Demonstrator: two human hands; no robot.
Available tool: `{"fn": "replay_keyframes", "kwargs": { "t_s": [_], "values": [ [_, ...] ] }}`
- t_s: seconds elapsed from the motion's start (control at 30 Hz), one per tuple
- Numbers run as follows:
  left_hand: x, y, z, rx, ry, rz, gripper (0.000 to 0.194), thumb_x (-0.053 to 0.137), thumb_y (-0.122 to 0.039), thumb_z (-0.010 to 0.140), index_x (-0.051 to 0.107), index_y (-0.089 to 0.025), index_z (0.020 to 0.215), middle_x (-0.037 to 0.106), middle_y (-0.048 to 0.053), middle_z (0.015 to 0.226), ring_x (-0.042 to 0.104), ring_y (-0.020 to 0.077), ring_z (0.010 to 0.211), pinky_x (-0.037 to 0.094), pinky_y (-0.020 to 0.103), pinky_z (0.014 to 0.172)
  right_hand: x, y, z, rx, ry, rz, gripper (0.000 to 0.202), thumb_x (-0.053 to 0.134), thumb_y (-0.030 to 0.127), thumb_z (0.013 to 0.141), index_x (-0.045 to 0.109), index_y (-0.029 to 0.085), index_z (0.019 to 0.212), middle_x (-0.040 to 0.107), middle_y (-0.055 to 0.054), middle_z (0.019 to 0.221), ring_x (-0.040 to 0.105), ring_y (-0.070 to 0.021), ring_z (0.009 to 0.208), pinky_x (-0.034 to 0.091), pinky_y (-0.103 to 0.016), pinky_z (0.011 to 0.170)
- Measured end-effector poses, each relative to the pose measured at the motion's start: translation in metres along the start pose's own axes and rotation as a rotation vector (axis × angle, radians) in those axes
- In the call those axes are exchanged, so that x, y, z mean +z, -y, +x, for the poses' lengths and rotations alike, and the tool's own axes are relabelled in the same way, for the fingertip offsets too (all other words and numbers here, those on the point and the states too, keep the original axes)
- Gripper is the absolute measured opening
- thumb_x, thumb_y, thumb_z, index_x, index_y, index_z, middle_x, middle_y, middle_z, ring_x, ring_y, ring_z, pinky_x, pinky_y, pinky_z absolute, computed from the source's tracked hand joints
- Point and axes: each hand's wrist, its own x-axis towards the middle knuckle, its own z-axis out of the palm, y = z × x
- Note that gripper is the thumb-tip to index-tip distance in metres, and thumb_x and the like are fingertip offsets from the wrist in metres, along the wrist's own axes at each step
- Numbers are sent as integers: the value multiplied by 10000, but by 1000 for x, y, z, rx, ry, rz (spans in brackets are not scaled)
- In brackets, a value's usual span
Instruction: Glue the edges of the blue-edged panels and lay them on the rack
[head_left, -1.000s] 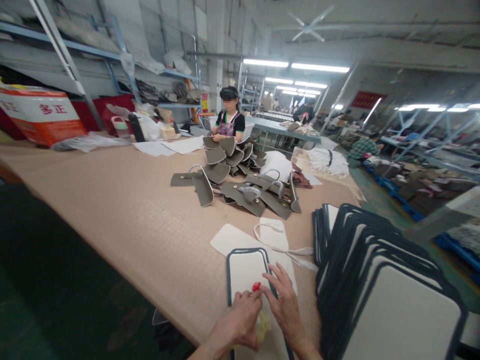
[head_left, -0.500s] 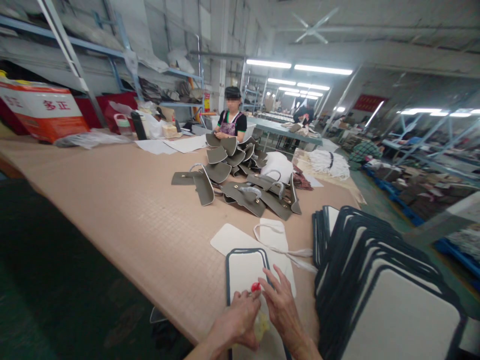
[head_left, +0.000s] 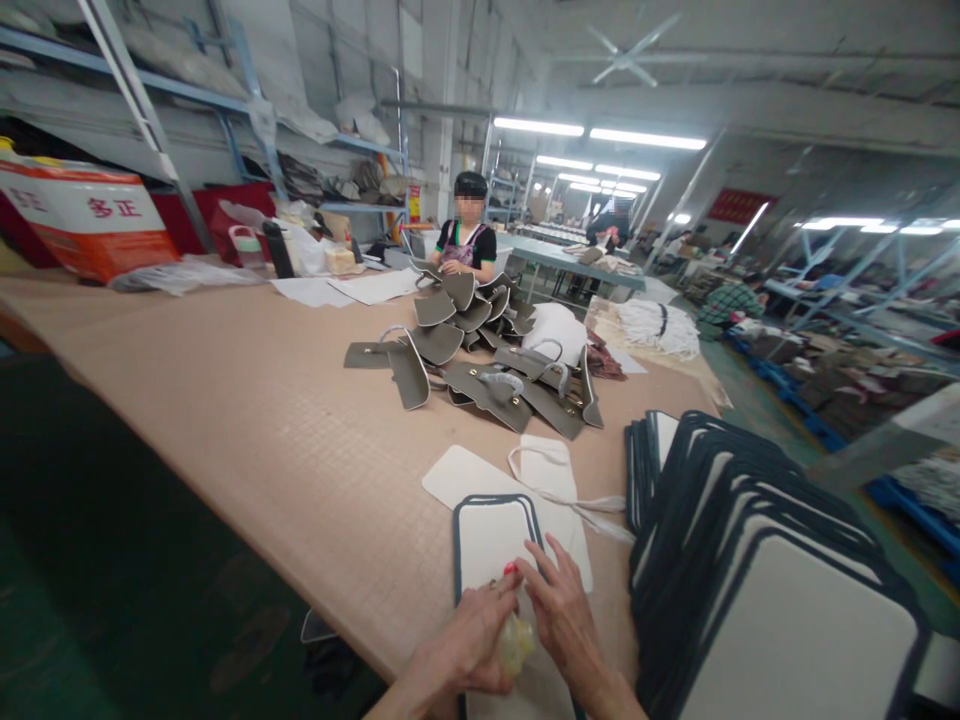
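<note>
A cream panel with a dark blue edge lies near the front of the table, with both hands over it. My left hand is closed around a small translucent yellowish bottle, whose red tip shows at the fingertips. Just to the right, my right hand has its fingers spread, the thumb side close to the red tip. Beneath and behind the panel rest plain cream pieces with a white strap across them.
A large stack of dark-edged cream panels stands at the right. Grey-brown pieces with handles are heaped farther back on the table. A person sits beyond them. An orange and white bag is at the far left.
The bottle shows more between my hands, and its red tip sits slightly higher and is more covered. My left hand has shifted a little. The seated person's head has moved slightly right.
</note>
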Motion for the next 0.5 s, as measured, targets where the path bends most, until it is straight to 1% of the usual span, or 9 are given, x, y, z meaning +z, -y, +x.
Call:
{"fn": "replay_keyframes", "kwargs": {
  "t_s": [0.07, 0.1, 0.17, 0.23, 0.3, 0.4, 0.5],
  "values": [
    [-3, 1, -3, 19, -12, -40, 760, 699, -340, 493, 473, -192, 1204, 285, 131, 1507, 316, 302, 1344, 293, 389, 1073, 0, 2, 2, 51, 2, 54, 388, 436, 93, 823, 637, 285, 1095, 597, -52, 1248, 409, -324, 1261, 419, -587, 960],
    [-4, 1, -5, 17, -21, -53, 752, 699, -351, 496, 474, -197, 1197, 309, 130, 1493, 328, 309, 1332, 294, 396, 1071, 0, 3, 3, 83, 2, 84, 364, 450, 117, 832, 647, 296, 1080, 601, -50, 1241, 418, -322, 1259, 416, -591, 966],
    [-6, 0, -9, 14, -51, -73, 724, 715, -353, 492, 488, -207, 1163, 385, 120, 1438, 370, 315, 1290, 300, 401, 1060, 0, 3, 5, 159, -6, 146, 281, 490, 198, 852, 667, 298, 1045, 617, -62, 1213, 455, -318, 1234, 421, -589, 967],
    [-6, -2, -12, 26, -86, -97, 713, 742, -334, 480, 488, -218, 1136, 436, 105, 1376, 398, 304, 1249, 304, 387, 1052, -1, 1, 7, 239, -22, 214, 236, 529, 293, 855, 672, 275, 1042, 631, -85, 1185, 508, -304, 1188, 431, -564, 971],
    [-7, -3, -17, 23, -120, -129, 706, 755, -300, 480, 473, -227, 1122, 456, 91, 1323, 429, 277, 1197, 333, 360, 1024, -2, -1, 8, 314, -41, 280, 275, 550, 357, 843, 662, 240, 1065, 645, -99, 1158, 551, -287, 1141, 432, -533, 982],
    [-11, -7, -25, -17, -170, -177, 658, 749, -241, 494, 460, -219, 1084, 489, 70, 1197, 483, 224, 1068, 398, 303, 938, -4, -3, 9, 416, -66, 369, 361, 567, 403, 813, 643, 198, 1101, 648, -110, 1153, 575, -277, 1111, 435, -501, 987],
    [-16, -12, -32, -36, -204, -214, 644, 753, -232, 498, 459, -209, 1070, 466, 69, 1174, 475, 217, 1064, 394, 295, 949, -8, -3, 10, 517, -104, 433, 439, 557, 420, 801, 606, 160, 1151, 626, -125, 1189, 569, -268, 1123, 430, -479, 997]
  ]
}}
